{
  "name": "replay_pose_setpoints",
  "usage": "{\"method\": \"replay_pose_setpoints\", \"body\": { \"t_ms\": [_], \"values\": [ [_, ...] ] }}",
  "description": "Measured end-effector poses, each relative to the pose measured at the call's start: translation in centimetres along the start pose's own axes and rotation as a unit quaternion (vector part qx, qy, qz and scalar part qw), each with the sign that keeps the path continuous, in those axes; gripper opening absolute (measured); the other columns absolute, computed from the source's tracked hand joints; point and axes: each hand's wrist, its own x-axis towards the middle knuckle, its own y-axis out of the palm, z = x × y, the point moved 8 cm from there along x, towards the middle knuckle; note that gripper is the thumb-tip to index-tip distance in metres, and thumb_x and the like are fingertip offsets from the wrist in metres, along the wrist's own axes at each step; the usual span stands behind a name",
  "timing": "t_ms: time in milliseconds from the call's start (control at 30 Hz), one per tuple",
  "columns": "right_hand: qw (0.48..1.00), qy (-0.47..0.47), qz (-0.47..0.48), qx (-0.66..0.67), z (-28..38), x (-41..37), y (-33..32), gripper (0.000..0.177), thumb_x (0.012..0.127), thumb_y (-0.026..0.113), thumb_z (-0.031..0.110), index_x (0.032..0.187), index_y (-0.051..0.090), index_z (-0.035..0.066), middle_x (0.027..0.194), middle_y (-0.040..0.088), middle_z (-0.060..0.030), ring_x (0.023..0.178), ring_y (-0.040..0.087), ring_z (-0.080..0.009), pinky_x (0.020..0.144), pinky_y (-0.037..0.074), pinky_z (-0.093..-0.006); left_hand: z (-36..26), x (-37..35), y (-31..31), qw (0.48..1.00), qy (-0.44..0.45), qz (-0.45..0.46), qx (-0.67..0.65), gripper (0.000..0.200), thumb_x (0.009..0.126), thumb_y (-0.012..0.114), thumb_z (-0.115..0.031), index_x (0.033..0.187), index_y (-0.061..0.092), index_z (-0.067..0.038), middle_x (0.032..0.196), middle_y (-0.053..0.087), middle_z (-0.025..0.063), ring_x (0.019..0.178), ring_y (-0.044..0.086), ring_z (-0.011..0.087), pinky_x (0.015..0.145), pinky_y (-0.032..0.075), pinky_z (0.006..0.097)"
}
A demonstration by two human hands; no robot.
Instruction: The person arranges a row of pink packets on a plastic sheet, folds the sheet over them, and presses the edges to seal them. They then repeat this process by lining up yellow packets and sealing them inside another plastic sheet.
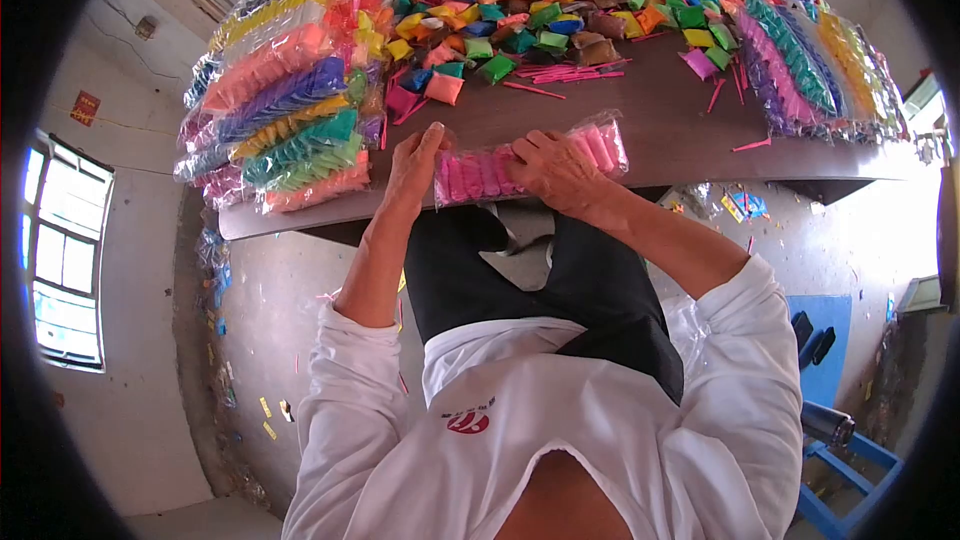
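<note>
A long clear plastic bag of pink packets [475, 176] lies along the front edge of the table in front of me. My left hand [412, 168] is closed at the bag's left end, with the thumb up along the plastic. Across the middle of the bag, my right hand [555, 168] curls its fingers over the packets. The bag's right end sticks out past this hand. My right palm and the underside of the bag are hidden.
Filled bags in many colours are stacked on the table's left [290, 105], with more bags [800, 70] at right. Loose colourful packets [540, 15] heap up behind pink sticks [570, 71]. A blue stool [850, 470] stands behind at right.
</note>
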Motion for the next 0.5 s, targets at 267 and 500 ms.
{"method": "replay_pose_setpoints", "body": {
  "t_ms": [267,500],
  "values": [
    [1.0,-0.007,-0.03,0.0,0.1,0.0,-0.3,0.013,0.078,0.057,0.016,0.088,0.065,0.01,0.096,0.058,-0.0082,0.092,0.057,-0.0237,0.079,0.049,-0.0369,-1.7,-0.5,0.3,0.999,-0.014,0.003,-0.041,0.033,0.092,0.065,-0.037,0.089,0.068,-0.004,0.084,0.063,-0.0002,0.081,0.053,0.0087,0.075,0.04,0.0254],
    [1.0,0.005,0.02,-0.007,-0.1,-0.1,0.3,0.018,0.08,0.058,0.015,0.095,0.068,0.012,0.106,0.06,-0.0069,0.098,0.058,-0.0237,0.084,0.05,-0.0385,-0.6,0.4,-0.2,0.998,-0.018,0.006,-0.067,0.036,0.094,0.061,-0.036,0.108,0.067,-0.003,0.089,0.065,0.0021,0.087,0.059,0.0098,0.079,0.044,0.0255]
  ]
}}
